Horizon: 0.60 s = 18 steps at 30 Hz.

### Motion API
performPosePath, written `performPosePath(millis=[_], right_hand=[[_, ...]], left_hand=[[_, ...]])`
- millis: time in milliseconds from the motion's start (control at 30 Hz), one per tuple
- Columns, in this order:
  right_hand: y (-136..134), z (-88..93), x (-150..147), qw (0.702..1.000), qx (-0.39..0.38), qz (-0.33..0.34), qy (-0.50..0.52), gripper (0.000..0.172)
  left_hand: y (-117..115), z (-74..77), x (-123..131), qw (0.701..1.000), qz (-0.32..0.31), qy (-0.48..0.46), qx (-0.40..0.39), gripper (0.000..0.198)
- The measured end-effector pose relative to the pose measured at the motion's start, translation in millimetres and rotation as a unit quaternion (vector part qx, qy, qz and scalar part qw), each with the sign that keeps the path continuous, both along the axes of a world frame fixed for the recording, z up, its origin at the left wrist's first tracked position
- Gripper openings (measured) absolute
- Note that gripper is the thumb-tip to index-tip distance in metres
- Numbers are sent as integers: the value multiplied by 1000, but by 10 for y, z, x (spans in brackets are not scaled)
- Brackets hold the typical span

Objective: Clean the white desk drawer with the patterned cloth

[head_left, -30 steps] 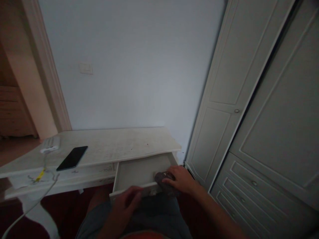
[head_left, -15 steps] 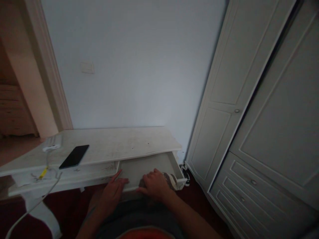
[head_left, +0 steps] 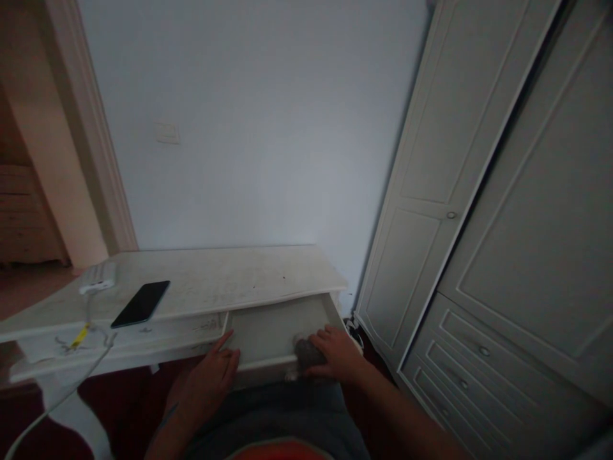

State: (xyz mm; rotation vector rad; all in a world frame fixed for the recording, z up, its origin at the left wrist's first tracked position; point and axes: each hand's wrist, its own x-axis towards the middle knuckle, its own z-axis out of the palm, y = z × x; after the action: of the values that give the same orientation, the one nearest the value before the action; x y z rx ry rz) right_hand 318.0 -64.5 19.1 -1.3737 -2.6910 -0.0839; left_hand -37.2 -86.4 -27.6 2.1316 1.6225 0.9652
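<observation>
A white drawer [head_left: 268, 332] is pulled out of the desk in front of my body. My left hand [head_left: 218, 370] rests at its left front corner, index finger stretched along the side panel and the other fingers over the edge. Inside the drawer's right front part, my right hand [head_left: 338, 354] is curled around a soft grey cloth bundle [head_left: 309, 351] that looks like a rolled-up sock. The palm hides the bundle's right part. A round knob [head_left: 290, 375] shows on the drawer front.
A dark phone [head_left: 141, 303] lies on the desk top [head_left: 230, 268] at the left. Close by are a white power strip [head_left: 98, 278] and a hanging cable with a yellow tag [head_left: 80, 336]. A white wardrobe [head_left: 421, 236] stands to the right, and dark cables [head_left: 353, 329] lie beside the desk.
My right hand has shifted to the right inside the drawer, and the grey bundle now shows at its fingers. The striped cloth is now out of sight. My left hand has barely moved.
</observation>
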Motion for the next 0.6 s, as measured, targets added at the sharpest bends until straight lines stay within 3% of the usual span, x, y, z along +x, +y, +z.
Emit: performPosePath(millis=[133, 200, 300, 433, 600], right_hand=[[7, 13, 296, 999, 14, -40, 22, 64], [44, 25, 247, 997, 20, -57, 39, 51], [107, 85, 85, 995, 20, -84, 40, 45], [137, 158, -283, 994, 15, -105, 18, 51], [90, 108, -1150, 998, 29, -46, 18, 55]], left_hand=[[-37, 54, -8, 996, -5, 83, -24, 44], [-43, 39, -23, 993, 4, 117, -28, 44], [-33, -2, -44, 988, 18, 150, -28, 42], [-36, 32, -16, 984, 28, 176, -30, 41], [-122, 198, 150, 973, -1, 220, -71, 23]])
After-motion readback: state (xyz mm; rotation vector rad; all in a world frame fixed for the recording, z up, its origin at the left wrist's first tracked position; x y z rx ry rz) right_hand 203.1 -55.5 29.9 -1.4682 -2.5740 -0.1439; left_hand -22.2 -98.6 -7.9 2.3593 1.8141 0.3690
